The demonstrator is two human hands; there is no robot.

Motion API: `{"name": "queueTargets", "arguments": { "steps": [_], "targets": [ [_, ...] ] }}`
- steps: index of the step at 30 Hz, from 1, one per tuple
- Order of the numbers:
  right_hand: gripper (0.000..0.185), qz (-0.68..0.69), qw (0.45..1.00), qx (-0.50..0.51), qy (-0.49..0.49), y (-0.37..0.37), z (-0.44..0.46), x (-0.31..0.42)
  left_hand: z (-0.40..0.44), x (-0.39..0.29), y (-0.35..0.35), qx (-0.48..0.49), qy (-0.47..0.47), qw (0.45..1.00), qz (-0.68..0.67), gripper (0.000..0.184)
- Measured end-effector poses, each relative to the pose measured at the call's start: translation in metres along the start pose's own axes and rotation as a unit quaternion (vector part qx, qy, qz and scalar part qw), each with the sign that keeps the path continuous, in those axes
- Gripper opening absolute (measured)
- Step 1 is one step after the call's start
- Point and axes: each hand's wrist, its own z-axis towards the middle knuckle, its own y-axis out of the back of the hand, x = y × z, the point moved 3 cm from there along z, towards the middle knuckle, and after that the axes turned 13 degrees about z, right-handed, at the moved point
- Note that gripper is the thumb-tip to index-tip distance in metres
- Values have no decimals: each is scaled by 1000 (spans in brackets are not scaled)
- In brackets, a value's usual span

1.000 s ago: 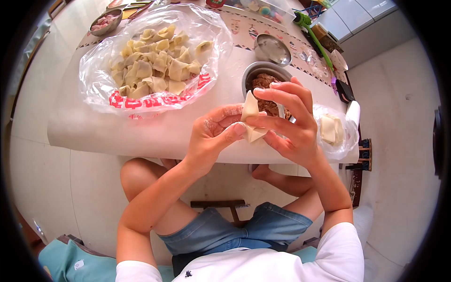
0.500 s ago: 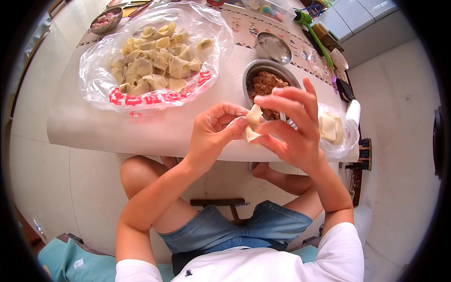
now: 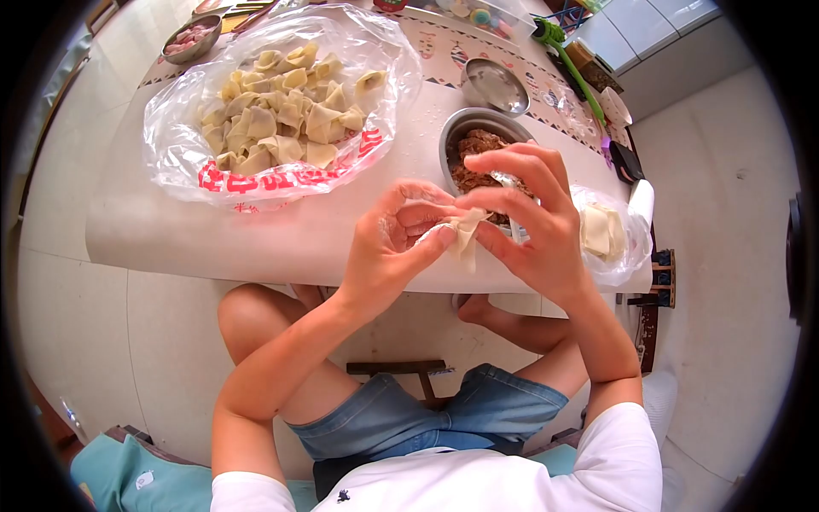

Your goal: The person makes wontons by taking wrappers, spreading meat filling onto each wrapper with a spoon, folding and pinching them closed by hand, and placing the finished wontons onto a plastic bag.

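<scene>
Between both hands, over the table's near edge, is a folded dough wrapper [image 3: 466,240]. My left hand [image 3: 390,242] pinches its left side with thumb and curled fingers. The thumb and a finger of my right hand [image 3: 531,224] close on its right side, and the other fingers arch above. Just behind the right hand stands a metal bowl of brown filling [image 3: 479,157], partly hidden by the fingers. Several folded dumplings [image 3: 281,111] lie in a clear plastic bag [image 3: 263,183] with red print. Flat wrappers [image 3: 601,232] sit in a smaller bag beside my right wrist.
The table [image 3: 162,243] also carries an empty metal bowl [image 3: 495,87], a bowl of pink meat [image 3: 192,39] at the back left, and a clear plastic box [image 3: 478,19]. A green object [image 3: 577,78] and a black case [image 3: 626,160] lie at the right.
The wrapper, earlier with a point standing up, now hangs downward between the fingers. My right hand's raised fingers have bent down and inward towards the left hand.
</scene>
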Motion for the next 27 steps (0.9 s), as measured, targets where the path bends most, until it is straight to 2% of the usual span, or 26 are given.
{"name": "queueTargets", "arguments": {
  "steps": [3, 6, 9, 12, 13, 15, 18, 21, 25, 27],
  "targets": [
    [24, 1, 999, 16, 41, 0, -4, 0, 1, 3, 0, 8, 19, 1000, 15, 32],
    [20, -2, 997, 24, 70, 2, -3, 7, 0, 5, -2, 24, 82, 995, -47, 31],
    [16, 2, 996, -15, 85, 4, 5, 11, 1, 12, 2, 17, 122, 987, -98, 37],
    [16, 10, 986, -59, 157, -3, 43, 5, 2, 17, -2, 23, 117, 978, -173, 38],
    [16, 12, 981, -72, 177, -8, 59, 0, 3, 20, -3, 34, 123, 980, -155, 38],
    [16, -17, 982, -99, 158, -26, 97, -25, 3, 26, -4, 57, 138, 982, -119, 39],
    [15, -27, 999, -29, 36, -51, 126, -62, 3, 28, -2, 87, 155, 977, -119, 38],
    [14, -39, 994, -72, 65, -21, 97, -50, 0, 24, -3, 106, 163, 975, -104, 38],
    [11, -93, 991, -90, -35, 42, 17, -48, -7, 23, -10, 135, 157, 973, -101, 40],
    [10, -84, 972, -86, -203, 71, -36, -71, -8, 26, -11, 142, 158, 972, -96, 40]
  ]
}}
